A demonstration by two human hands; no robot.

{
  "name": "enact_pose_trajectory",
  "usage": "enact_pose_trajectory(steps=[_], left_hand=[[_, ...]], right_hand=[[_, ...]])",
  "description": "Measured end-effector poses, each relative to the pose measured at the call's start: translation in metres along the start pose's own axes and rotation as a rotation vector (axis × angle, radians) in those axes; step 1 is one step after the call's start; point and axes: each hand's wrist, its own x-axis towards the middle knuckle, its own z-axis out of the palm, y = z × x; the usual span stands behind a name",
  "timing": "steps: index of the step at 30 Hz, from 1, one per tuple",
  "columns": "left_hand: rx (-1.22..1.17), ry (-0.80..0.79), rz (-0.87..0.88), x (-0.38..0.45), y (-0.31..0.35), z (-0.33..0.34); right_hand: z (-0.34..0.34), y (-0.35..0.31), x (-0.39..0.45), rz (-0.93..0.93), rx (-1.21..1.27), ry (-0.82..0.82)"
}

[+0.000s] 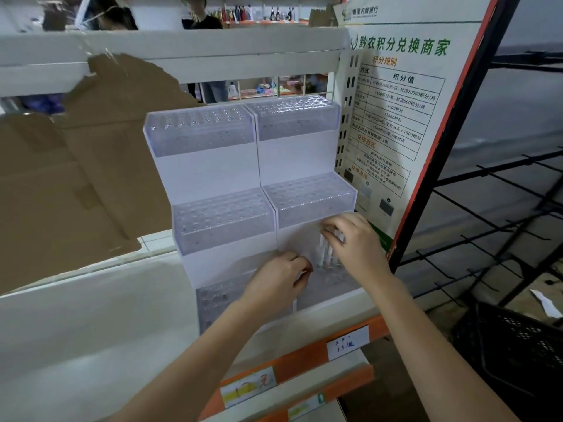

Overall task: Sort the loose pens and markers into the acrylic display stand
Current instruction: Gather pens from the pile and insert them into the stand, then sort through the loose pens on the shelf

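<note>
While the acrylic display stand (243, 178) sits on the white shelf (76, 315) near its right edge, both hands work at the stand's lowest tier on the right side. The right hand (355, 242) pinches a small bunch of white pens (324, 249), which stand upright with their lower ends in the tier's holes. The left hand (278, 280) is curled just beside them over the same tier; whether it holds anything cannot be told. Torn cardboard (76, 162) stands at the shelf's left, and a printed poster (393, 117) hangs right of the stand.
</note>
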Motion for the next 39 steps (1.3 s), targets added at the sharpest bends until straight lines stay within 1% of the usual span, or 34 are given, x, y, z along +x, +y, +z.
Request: enact_pose_trajectory(steps=[2,6,9,13,18,20,23,26,28,33,39], left_hand=[[0.066,-0.012,-0.011,-0.006,0.002,-0.003],[0.193,0.000,-0.089,-0.027,0.001,-0.011],[0.255,0.045,-0.106,-0.054,-0.009,-0.017],[0.300,0.088,-0.222,-0.098,-0.020,-0.039],[0.370,0.178,-0.373,-0.173,-0.040,-0.080],[0.408,0.195,-0.406,-0.209,-0.050,-0.098],[0.408,0.167,-0.524,-0.265,-0.070,-0.122],[0.427,0.129,-0.662,-0.322,-0.093,-0.142],[0.457,0.095,-0.723,-0.357,-0.108,-0.155],[0.471,0.086,-0.781,-0.423,-0.143,-0.183],[0.482,0.110,-0.807,-0.450,-0.198,-0.216]], right_hand=[[-0.007,-0.005,-0.007,0.021,0.065,-0.017],[-0.004,-0.022,-0.035,-0.031,0.173,-0.093],[0.011,-0.036,-0.056,-0.063,0.227,-0.249],[0.030,-0.068,-0.063,-0.117,0.221,-0.407],[0.056,-0.146,-0.057,-0.266,0.299,-0.428],[0.071,-0.182,-0.058,-0.319,0.344,-0.472],[0.099,-0.237,-0.068,-0.359,0.423,-0.515],[0.127,-0.297,-0.081,-0.364,0.467,-0.528],[0.146,-0.338,-0.091,-0.364,0.491,-0.544],[0.185,-0.416,-0.110,-0.367,0.508,-0.618],[0.227,-0.463,-0.098,-0.365,0.421,-0.709]])
